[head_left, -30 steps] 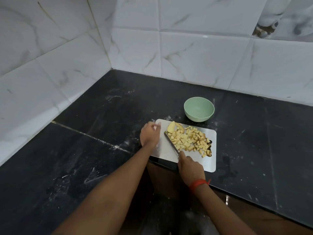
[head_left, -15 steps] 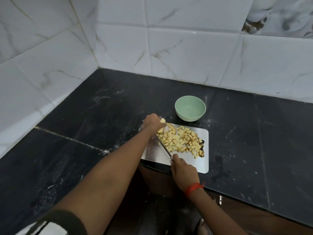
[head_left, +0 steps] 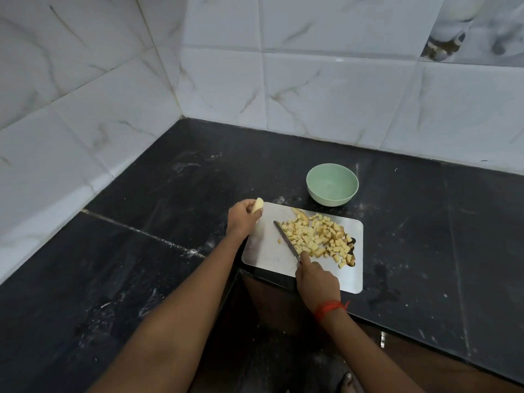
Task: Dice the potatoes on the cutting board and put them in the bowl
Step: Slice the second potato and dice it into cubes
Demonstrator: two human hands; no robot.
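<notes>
A pale cutting board lies on the dark surface, its near edge at the surface's front lip. On its right half sits a loose heap of diced potato, small yellow cubes that spread toward the board's right edge. At the far side of the heap lies an uncut potato wedge.

The left hand is at the board's far-left corner, fingers curled round a potato piece that pokes out above the knuckles, lifted off the board.

The right hand is at the near side of the board and clasps the handle of a knife, forefinger stretched out along the back of the blade. The handle itself is hidden in the fist. The blade points far and left, its edge just beside the left fringe of the heap; one stray cube lies on its left side.

A pale green bowl stands on the surface just beyond the board's far edge, close to it but apart. A red thread circles the right wrist. White marbled wall tiles meet in a corner at the far left.
</notes>
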